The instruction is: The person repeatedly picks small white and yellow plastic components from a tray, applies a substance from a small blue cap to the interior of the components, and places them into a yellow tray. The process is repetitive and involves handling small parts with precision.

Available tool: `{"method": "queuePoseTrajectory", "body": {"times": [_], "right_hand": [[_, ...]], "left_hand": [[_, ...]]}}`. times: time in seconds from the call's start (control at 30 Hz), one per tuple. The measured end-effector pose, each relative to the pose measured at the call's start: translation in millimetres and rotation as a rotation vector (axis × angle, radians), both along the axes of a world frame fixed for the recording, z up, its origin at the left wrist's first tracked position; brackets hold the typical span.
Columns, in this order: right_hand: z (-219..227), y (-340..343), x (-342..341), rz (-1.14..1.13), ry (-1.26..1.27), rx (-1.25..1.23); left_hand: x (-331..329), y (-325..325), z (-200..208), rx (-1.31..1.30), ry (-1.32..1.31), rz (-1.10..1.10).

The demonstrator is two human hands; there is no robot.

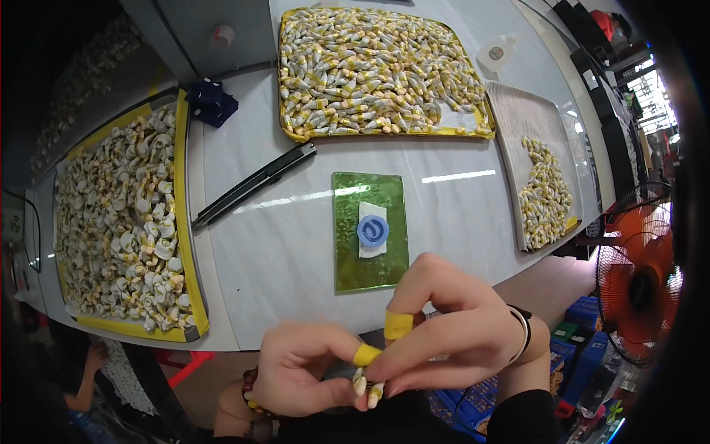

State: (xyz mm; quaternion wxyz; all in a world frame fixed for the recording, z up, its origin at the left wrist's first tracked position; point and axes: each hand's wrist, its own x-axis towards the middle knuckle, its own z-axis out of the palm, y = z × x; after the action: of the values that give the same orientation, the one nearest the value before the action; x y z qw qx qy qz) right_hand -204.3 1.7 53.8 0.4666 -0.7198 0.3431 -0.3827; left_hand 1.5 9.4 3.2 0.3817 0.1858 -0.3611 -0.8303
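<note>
My left hand (307,366) and my right hand (455,333) meet at the near edge of the table, both closed. Between their fingertips are two small cream-tipped pieces (360,382), finger-like in shape; which hand grips which is partly hidden. Yellow tape wraps a finger on my left hand and one on my right. Just beyond the hands lies a green rectangular plate (351,274). On it rests a white pad (373,251), with a round blue cup-like piece (373,231) on top.
Similar banded pieces fill a large yellow-edged tray (296,135) at the back and part of a pale tray (510,103) on the right. Rounder white pieces fill the left tray (194,314). A black utility knife (255,185), a white bottle (497,52) and an orange fan (637,285) stand or lie around.
</note>
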Motion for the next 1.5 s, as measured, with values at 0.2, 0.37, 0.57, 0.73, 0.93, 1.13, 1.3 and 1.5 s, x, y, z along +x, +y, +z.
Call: {"method": "queuePoseTrajectory", "body": {"times": [0.2,0.37,0.57,0.73,0.93,1.13,1.3,1.5], "right_hand": [[-8,1,0,0.037,-0.062,-0.057],[-8,2,-2,0.084,-0.056,-0.044],[7,8,3,0.094,0.148,-0.077],[5,28,-25,-0.261,0.095,-0.032],[8,31,-30,-0.369,0.113,-0.069],[31,26,-59,-0.428,0.285,-0.104],[22,-33,-100,-0.552,0.839,-0.348],[-12,-115,-124,-0.418,0.904,-0.255]], "left_hand": [[0,0,3,-0.174,-0.184,0.017],[2,-1,9,-0.216,-0.241,-0.006],[47,-27,49,-0.924,-0.752,-0.011],[124,-95,107,-1.322,-1.653,0.203],[174,-290,66,-1.253,-1.825,0.356],[246,-369,19,-1.13,-2.012,0.347],[174,-279,72,-0.936,-1.342,0.298],[80,-98,94,-1.042,-0.584,-0.052]]}}
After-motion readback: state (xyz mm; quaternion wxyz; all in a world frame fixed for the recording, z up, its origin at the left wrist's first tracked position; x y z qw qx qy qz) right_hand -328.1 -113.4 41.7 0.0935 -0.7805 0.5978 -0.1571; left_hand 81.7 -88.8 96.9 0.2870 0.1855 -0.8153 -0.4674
